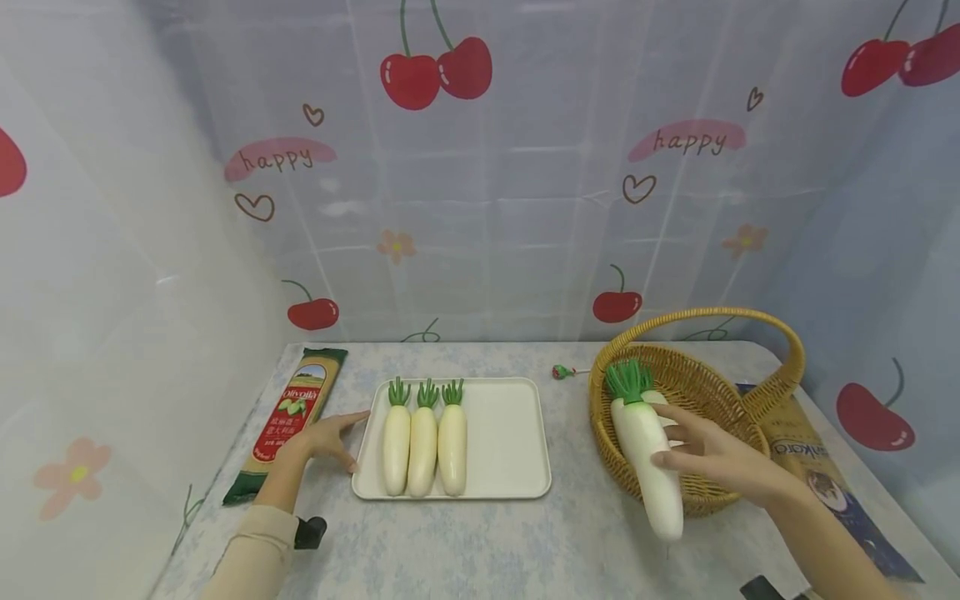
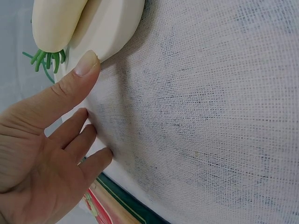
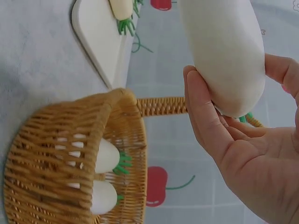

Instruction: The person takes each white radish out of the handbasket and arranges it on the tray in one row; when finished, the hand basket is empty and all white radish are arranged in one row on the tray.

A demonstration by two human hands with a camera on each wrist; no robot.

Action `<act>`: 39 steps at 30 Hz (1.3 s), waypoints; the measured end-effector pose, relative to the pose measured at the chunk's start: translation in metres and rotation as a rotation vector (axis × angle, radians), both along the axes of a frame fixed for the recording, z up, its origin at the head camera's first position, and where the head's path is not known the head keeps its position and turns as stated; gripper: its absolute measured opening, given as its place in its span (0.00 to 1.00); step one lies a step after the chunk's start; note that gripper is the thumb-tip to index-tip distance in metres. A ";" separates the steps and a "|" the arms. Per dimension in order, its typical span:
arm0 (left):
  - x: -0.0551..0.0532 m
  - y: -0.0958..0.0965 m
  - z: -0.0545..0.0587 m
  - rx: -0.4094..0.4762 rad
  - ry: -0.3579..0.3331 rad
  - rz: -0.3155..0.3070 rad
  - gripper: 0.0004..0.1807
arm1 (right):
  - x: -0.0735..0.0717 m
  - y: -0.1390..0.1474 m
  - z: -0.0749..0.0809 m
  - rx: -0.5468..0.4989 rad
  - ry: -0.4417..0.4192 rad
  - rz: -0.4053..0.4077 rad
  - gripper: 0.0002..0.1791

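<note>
My right hand [image 1: 708,454] grips a white radish [image 1: 649,467] with a green top, between thumb and fingers. It hangs tilted over the left front of a wicker basket [image 1: 705,385]. Two more white radishes [image 3: 107,156] lie inside the basket in the right wrist view. Three radishes [image 1: 423,450] lie side by side on the left half of a white tray [image 1: 507,442], green tops to the back. By the tray's left edge is my left hand [image 1: 322,440], fingers loosely spread and holding nothing. Its thumb appears at the tray rim; whether it touches, I cannot tell.
A green and red pasta packet [image 1: 288,417] lies left of the tray. Behind, near the basket, is a small wrapped lollipop [image 1: 562,372]. A brown and blue bag [image 1: 825,487] lies right of the basket, partly under it. A printed curtain [image 1: 517,208] encloses the table.
</note>
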State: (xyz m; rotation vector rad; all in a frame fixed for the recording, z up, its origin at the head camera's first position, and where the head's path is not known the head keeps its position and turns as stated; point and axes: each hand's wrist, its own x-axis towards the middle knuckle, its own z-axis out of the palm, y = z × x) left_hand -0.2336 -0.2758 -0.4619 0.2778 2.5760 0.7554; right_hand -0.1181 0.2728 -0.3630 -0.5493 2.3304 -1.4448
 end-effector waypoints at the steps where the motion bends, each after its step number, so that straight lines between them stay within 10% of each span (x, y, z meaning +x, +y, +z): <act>1: 0.000 0.000 0.000 0.002 -0.001 0.005 0.56 | 0.000 -0.002 -0.001 -0.002 -0.004 0.003 0.40; 39: -0.001 -0.002 0.000 0.007 -0.007 -0.002 0.56 | -0.014 -0.068 -0.035 -0.091 -0.056 0.029 0.42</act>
